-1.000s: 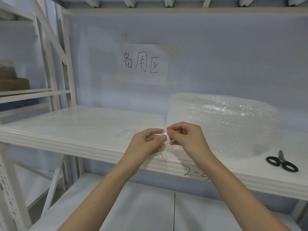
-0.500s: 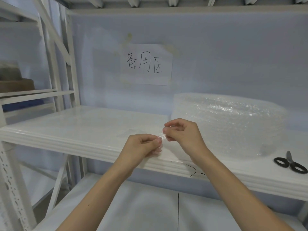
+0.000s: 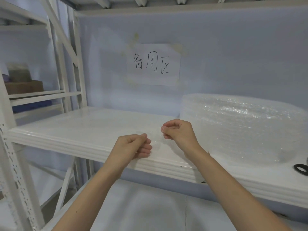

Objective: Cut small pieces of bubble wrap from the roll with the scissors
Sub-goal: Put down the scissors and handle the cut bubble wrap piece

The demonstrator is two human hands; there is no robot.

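A big roll of clear bubble wrap (image 3: 238, 127) lies on the white shelf (image 3: 83, 130) at the right. A small clear piece of bubble wrap (image 3: 155, 139) is stretched between my two hands just above the shelf's front edge. My left hand (image 3: 133, 147) pinches its left end and my right hand (image 3: 178, 132) pinches its right end, close to the roll. The black-handled scissors (image 3: 300, 170) lie on the shelf at the far right, cut off by the frame edge and touched by neither hand.
A paper sign with handwritten characters (image 3: 152, 64) hangs on the back wall. White rack uprights (image 3: 60, 55) stand at the left, with brown boxes (image 3: 23, 85) on a neighbouring shelf. A lower shelf (image 3: 150, 210) lies under my forearms.
My hands have drawn apart, spreading the small piece between them. The left hand dropped slightly toward the shelf edge. The view shifted left, pushing the scissors toward the right border.
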